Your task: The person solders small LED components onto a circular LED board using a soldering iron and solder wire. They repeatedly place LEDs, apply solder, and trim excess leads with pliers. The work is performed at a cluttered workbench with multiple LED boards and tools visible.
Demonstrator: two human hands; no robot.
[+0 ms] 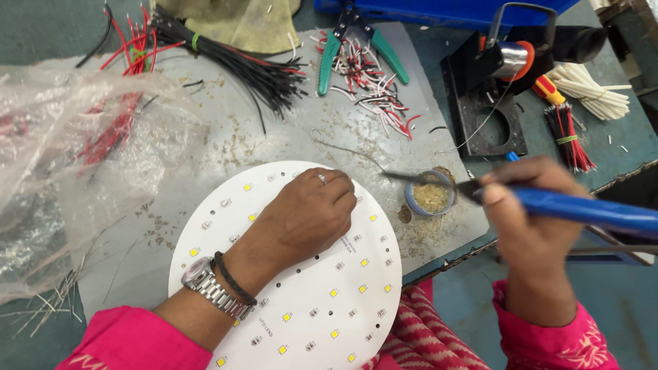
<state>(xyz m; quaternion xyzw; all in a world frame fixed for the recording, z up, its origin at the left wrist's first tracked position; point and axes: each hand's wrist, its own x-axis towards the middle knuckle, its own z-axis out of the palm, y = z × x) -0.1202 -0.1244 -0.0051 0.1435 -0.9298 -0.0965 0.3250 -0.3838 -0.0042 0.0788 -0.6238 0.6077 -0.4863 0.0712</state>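
Grey bench (205,147), left hand (312,216) pressing round board (322,308)

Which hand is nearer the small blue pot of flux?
Right. The right hand sits just beside the small blue pot, holding a blue-handled soldering iron; the left hand rests farther off on the round white board.

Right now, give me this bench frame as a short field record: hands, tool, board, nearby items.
left hand: left hand rests palm down on the round white LED board
right hand: right hand grips the blue-handled soldering iron
iron tip: over the small round flux tin; contact cannot be told
board: flat on the grey work mat, small yellow LEDs across it
behind: green-handled wire cutters among cut wire scraps; black wire bundle
far left: clear plastic bag over red wires
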